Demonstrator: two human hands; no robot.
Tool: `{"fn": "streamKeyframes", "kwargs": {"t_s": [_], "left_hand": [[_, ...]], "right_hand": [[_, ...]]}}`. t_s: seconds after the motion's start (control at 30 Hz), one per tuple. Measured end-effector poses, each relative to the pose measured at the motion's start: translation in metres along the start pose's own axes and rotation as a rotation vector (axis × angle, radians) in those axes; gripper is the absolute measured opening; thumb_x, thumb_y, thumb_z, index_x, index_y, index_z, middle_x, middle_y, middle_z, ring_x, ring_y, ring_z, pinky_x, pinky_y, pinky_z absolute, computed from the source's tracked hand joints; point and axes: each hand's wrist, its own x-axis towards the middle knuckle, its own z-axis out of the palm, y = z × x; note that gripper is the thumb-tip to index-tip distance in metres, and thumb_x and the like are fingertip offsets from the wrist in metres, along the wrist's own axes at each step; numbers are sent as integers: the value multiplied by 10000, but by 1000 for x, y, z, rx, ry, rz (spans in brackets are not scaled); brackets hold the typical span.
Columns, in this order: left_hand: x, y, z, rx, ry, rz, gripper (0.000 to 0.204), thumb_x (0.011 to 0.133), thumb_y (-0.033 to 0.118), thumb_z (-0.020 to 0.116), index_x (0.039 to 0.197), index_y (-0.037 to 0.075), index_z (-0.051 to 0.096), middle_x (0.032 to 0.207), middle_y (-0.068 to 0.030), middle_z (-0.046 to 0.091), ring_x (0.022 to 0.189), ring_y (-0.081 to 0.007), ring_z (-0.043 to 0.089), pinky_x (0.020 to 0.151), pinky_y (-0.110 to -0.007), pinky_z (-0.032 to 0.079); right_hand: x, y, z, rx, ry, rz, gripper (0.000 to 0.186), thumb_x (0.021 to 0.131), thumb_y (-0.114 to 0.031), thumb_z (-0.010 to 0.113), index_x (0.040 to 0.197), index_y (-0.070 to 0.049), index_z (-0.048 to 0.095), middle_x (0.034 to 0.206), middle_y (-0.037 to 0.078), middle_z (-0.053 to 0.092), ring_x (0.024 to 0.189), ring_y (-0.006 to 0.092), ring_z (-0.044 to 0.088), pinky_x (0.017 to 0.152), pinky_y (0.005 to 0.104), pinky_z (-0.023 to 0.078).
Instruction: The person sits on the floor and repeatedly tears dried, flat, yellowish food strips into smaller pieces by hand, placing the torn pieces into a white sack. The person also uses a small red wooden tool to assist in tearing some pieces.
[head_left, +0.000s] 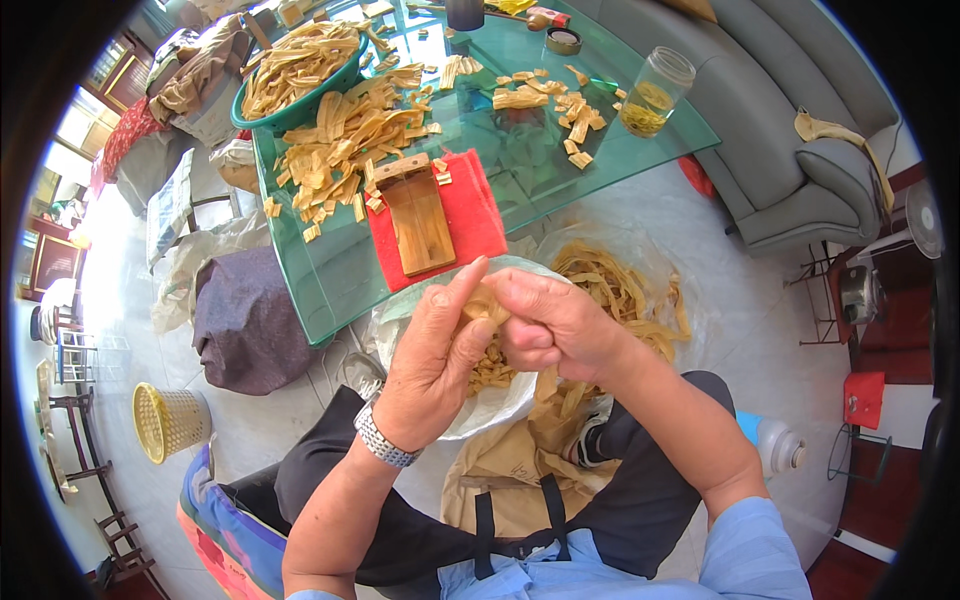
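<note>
My left hand [430, 350], with a metal-banded watch on the wrist, and my right hand [555, 322] meet in front of me above a pale bowl [455, 428]. Pinched between the fingers of both is a tan dried strip [484, 304], thin and curled, partly hidden by them. Small tan pieces [490, 370] lie in the bowl under my hands. Just beyond, a wooden board with a raised crosspiece [420, 228] rests on a red cloth [482, 200] at the edge of the glass table [335, 300].
A teal basin [245, 113] heaped with dried strips stands on the table, more strips [340, 140] beside it. A glass jar of yellowish liquid [655, 92] stands at the right. Long strips [600, 275] fill a clear plastic bag near my right knee. A yellow wastebasket [180, 420] is at left.
</note>
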Motion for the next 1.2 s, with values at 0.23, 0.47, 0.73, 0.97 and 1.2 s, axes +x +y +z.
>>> {"fn": "streamKeyframes", "kwargs": {"t_s": [0.23,0.47,0.73,0.97,1.2], "left_hand": [[2,1,1,54,21,-123,316,1056,156,547,1317,-14,605,1265,-95,618,1103,-149,587,969,-291,459],[7,3,-15,-75,245,-321,351,1080,284,511,1069,-7,705,1039,-53,709,954,-106,604,879,-262,476],[7,-3,-49,161,182,-81,235,989,220,652,1102,14,637,1030,-45,671,933,-162,608,851,-316,477],[-8,-8,4,627,-331,-112,309,875,46,619,1177,32,555,1105,-173,626,949,-364,629,803,-455,524],[-15,-11,3,509,-727,-325,202,935,205,647,1022,27,609,878,-208,687,826,-415,663,707,-486,522]], "right_hand": [[0,11,6,-166,0,59,286,1094,-367,441,1138,-86,476,712,-12,449,580,71,434,499,226,363],[-11,-3,8,-582,158,24,204,1047,-282,571,1014,-81,574,710,-57,474,565,29,406,493,215,319],[-18,1,-9,-990,273,-306,192,1029,-236,600,983,-56,650,696,-22,548,584,80,499,538,277,417],[-10,22,-7,-1445,225,-368,191,1001,-246,606,985,-56,606,798,188,654,723,407,633,629,431,509],[-14,38,-25,-1511,-90,-137,315,987,-394,592,951,-87,654,775,176,676,709,403,654,639,476,516]]}}
